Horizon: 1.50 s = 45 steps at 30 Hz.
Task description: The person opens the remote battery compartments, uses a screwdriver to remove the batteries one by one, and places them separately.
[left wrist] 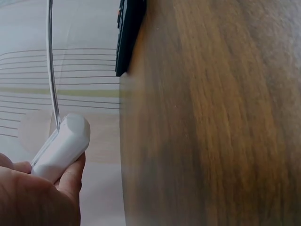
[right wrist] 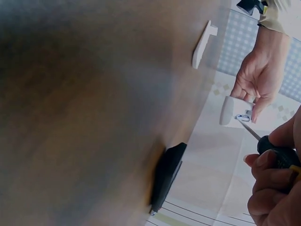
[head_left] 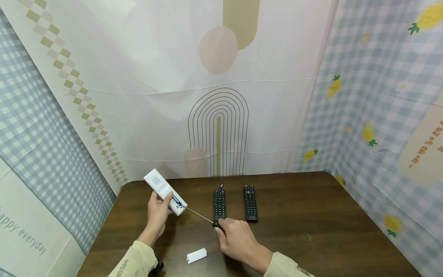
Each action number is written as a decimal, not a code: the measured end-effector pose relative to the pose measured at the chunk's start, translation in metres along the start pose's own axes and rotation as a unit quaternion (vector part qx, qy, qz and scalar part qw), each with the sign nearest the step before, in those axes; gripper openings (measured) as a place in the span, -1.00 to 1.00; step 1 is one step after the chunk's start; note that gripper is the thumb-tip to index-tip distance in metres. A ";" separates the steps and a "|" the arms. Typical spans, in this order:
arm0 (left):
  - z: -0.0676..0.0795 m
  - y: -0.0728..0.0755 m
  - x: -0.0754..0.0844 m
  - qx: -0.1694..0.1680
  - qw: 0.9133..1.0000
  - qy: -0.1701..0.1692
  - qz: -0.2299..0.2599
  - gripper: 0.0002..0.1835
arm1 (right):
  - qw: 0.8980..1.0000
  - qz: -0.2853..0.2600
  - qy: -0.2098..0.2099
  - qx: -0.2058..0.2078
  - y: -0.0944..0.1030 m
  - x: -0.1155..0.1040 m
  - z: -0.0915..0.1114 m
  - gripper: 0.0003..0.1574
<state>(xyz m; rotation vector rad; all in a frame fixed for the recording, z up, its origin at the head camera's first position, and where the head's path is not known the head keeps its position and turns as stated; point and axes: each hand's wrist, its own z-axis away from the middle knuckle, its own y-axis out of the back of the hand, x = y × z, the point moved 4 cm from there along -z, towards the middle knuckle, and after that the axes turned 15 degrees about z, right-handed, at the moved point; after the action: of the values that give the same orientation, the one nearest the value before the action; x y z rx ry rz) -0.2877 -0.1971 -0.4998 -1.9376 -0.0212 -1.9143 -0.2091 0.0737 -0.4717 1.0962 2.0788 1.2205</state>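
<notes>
The white remote (head_left: 159, 184) is a slim plastic bar with rounded edges, its back turned up toward me; a square printed code (head_left: 157, 180) sits toward its far end, and the uncovered compartment (head_left: 177, 201) at its near end shows something blue inside. I hold it above the left part of the tabletop (head_left: 304, 234), slanting from far left to near right. My left grip (head_left: 159, 213) is closed around its side, thumb on the back and fingers beneath. My right grip (head_left: 238, 239) clasps the dark, bulky handle of a screwdriver (head_left: 199, 215), whose thin, shiny metal shaft runs to the compartment; I can't tell exactly what the tip touches.

Near me lies a small white cover (head_left: 196, 255), flat and oblong. Farther off, in the middle, are two long black remotes, a left one (head_left: 219, 203) and a right one (head_left: 250, 203), both studded with buttons, and a small blue object (head_left: 220, 187) just beyond the left one.

The tabletop is dark brown with streaky wood grain. Behind it hangs pale, creased cloth (head_left: 277, 96) printed with arches; blue-and-white checked cloth (head_left: 360, 96) covers both sides, with yellow pineapples on the right.
</notes>
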 end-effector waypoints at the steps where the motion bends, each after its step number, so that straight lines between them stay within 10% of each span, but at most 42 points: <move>1: 0.000 0.000 0.000 0.002 1.000 -0.001 0.002 -0.56 | 1.000 0.000 -0.001 0.003 -0.001 0.000 0.001 -0.72; 19: 0.001 0.009 0.001 0.022 0.999 0.005 0.031 -0.53 | 0.997 -0.012 -0.015 0.078 -0.016 -0.003 0.017 -0.95; 45: 0.003 0.004 0.004 0.011 1.000 -0.020 0.000 -0.55 | 0.997 -0.041 -0.029 0.058 -0.016 0.003 0.019 -0.89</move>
<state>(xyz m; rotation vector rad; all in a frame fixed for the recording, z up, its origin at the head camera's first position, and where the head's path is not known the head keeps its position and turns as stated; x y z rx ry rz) -0.2834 -0.2014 -0.4968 -1.9620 -0.0550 -1.8672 -0.2034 0.0809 -0.4948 1.0731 2.1512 1.0272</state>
